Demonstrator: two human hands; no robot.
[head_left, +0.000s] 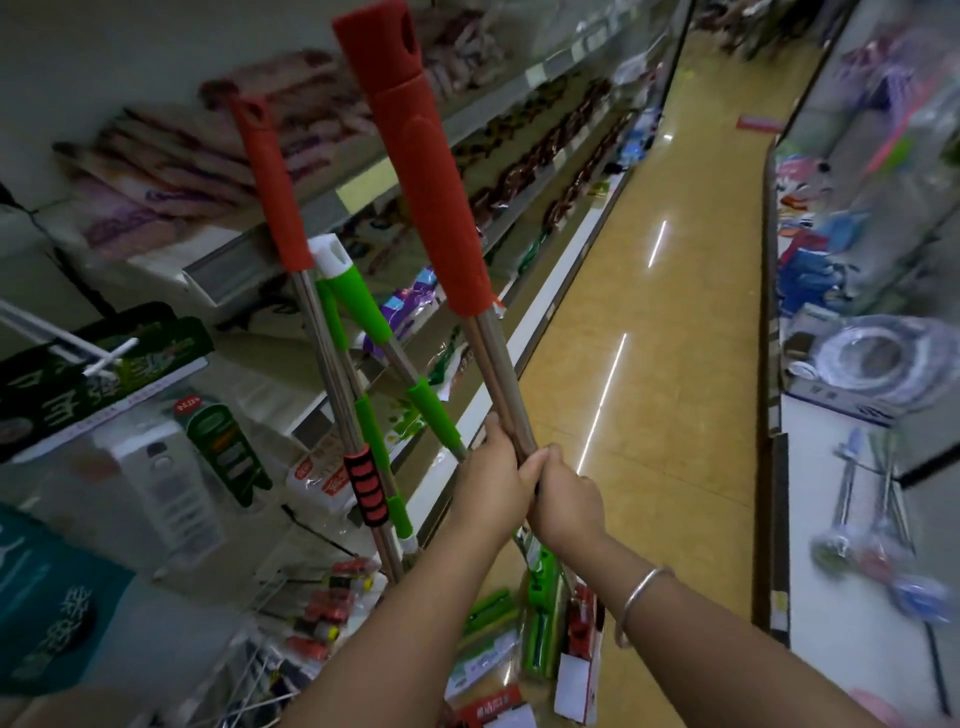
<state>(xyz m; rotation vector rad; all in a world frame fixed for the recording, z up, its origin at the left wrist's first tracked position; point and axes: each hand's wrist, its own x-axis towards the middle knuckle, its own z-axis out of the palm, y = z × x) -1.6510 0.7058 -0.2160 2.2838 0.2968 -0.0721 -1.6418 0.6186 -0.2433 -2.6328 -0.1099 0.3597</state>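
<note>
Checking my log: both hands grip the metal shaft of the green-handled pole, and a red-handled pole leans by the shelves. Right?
Not quite: in the head view the left hand and right hand grip the shaft of a red-handled pole, not a green-handled one. A second red-handled pole does lean by the shelves.

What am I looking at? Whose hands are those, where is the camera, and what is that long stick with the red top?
There is no machine here, just a person standing in a shop aisle. The camera sits on the person's head and looks forward and down, so both arms reach in from the bottom of the picture. The left hand and the right hand both grip one long metal pole with a red grip on top. More poles, with red and green grips, lean by the shelves on the left. The yellow floor runs down the aisle.
</note>
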